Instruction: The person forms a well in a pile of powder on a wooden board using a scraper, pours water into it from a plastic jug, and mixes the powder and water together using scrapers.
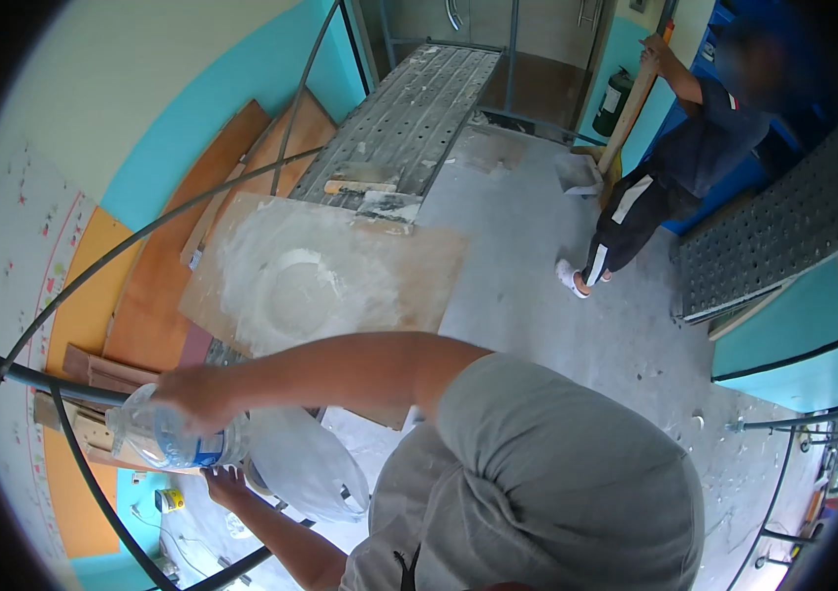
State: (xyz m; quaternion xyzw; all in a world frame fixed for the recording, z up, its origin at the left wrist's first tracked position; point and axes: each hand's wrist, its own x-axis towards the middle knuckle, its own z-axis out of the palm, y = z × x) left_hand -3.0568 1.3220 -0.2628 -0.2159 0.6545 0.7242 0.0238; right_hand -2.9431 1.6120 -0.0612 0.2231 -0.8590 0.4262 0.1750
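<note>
A large clear plastic bottle [178,443] with a blue label lies nearly sideways at the lower left, close to a dark metal pipe. My right hand [200,396] reaches across from above and grips its upper side; this hand is blurred. From below, my left hand [224,486] holds the bottle's edge near the label, its fingers partly hidden. Just right of the bottle is a whitish, rounded container [306,463], partly covered by my right forearm. Beyond that arm, a board [429,271] carries a round patch of wet-looking white powder or paste [301,291].
Scaffold pipes [158,219] curve around the left side. A perforated metal platform [409,118] extends behind the board. Wooden panels [178,236] lean on the wall. At the upper right, another person [680,158] holds a long plank [636,108]. A small yellow can [170,500] stands below.
</note>
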